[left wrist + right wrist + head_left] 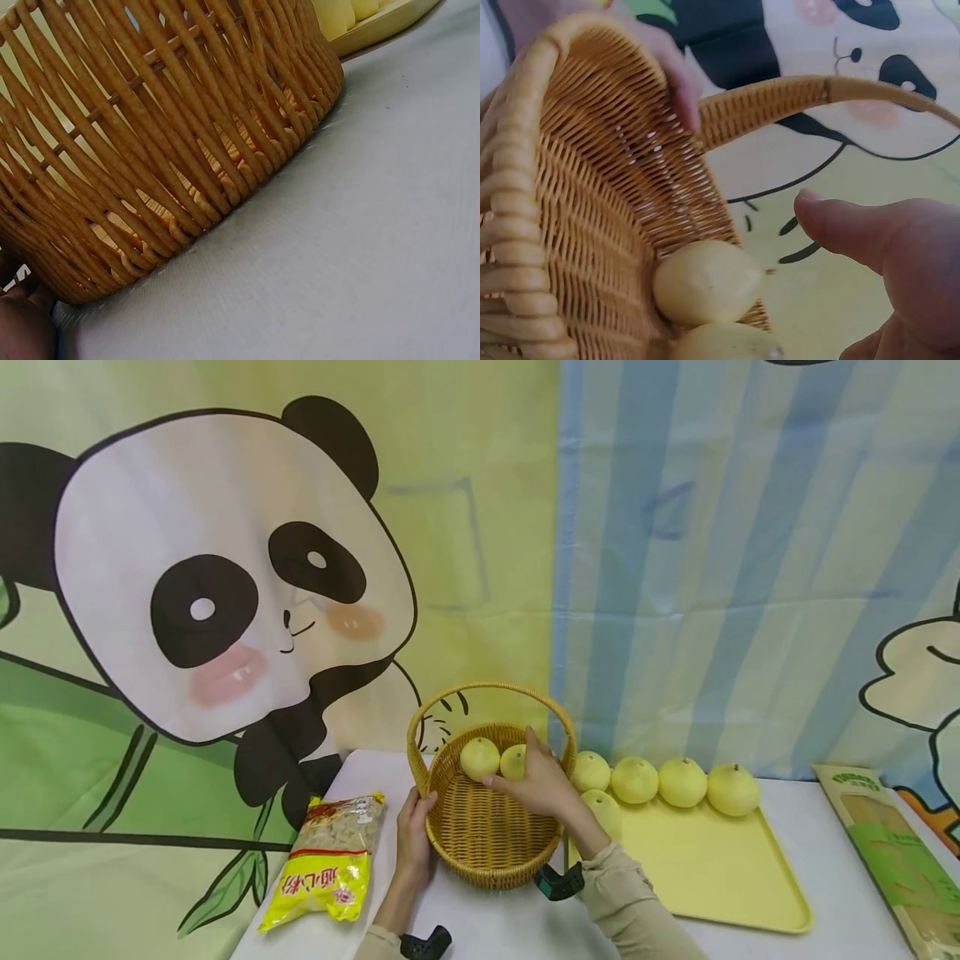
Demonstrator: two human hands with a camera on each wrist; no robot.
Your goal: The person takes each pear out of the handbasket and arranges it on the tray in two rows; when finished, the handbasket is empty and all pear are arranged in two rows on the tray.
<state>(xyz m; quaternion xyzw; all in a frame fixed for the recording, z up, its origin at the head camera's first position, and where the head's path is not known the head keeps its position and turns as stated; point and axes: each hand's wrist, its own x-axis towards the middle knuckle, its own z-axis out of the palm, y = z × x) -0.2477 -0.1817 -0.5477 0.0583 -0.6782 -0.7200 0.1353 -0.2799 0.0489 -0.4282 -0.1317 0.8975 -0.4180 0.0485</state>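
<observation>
A brown wicker basket [491, 827] with a tall arched handle stands on the table, tilted so that its inside faces me. My left hand [415, 839] grips its left rim, thumb over the edge and fingers on the outside wall. Inside, at the back, lie a round pale-yellow pear [480, 759] and a second pear [513, 762], partly covered by my right hand [538, 783]. That hand reaches in over the right rim. In the right wrist view its thumb [847, 225] is stretched out, apart from the pears; its other fingers are largely hidden.
Right of the basket, a yellow tray [720, 860] carries several pears along its back and left edges. A yellow food bag [326, 864] lies to the left, a green-and-tan packet [885, 852] at the far right. A printed panda curtain [480, 568] hangs behind the table.
</observation>
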